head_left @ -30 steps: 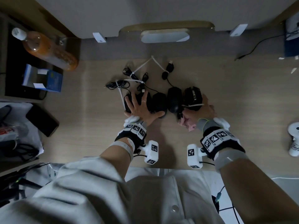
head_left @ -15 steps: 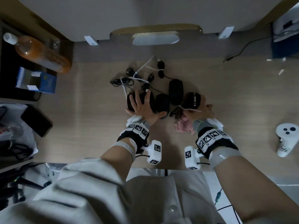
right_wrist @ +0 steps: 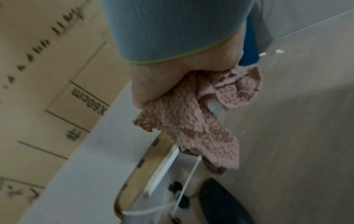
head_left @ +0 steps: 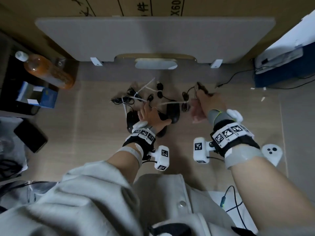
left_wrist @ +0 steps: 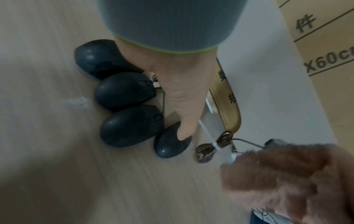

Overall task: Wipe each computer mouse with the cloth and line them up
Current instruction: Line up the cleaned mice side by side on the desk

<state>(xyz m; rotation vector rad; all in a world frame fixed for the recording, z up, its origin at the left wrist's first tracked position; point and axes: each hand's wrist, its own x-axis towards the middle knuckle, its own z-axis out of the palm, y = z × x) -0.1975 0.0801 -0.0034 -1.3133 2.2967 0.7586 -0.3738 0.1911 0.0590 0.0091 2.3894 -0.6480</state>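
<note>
My left hand (head_left: 150,115) lies flat with spread fingers on a row of black mice (head_left: 173,109) at the middle of the desk. The left wrist view shows several mice side by side (left_wrist: 124,91), with my thumb (left_wrist: 184,128) touching the end one (left_wrist: 168,144). My right hand (head_left: 210,103) is raised to the right of the row. It grips a bunched pink cloth (right_wrist: 191,121), also seen in the head view (head_left: 196,115), together with a dark mouse (head_left: 202,87). That mouse's tied cable bundle (head_left: 185,106) dangles from it.
Tied cable coils (head_left: 136,97) lie behind the mice. An orange bottle (head_left: 47,72), a blue box (head_left: 37,96) and a black phone (head_left: 30,135) sit at the left. A white controller (head_left: 271,152) lies at the right, and a grey partition (head_left: 153,36) stands behind.
My right hand has lifted the rightmost mouse, with the cloth, up and to the right of the row; its cable bundle now hangs free. My left hand stays on the mice.
</note>
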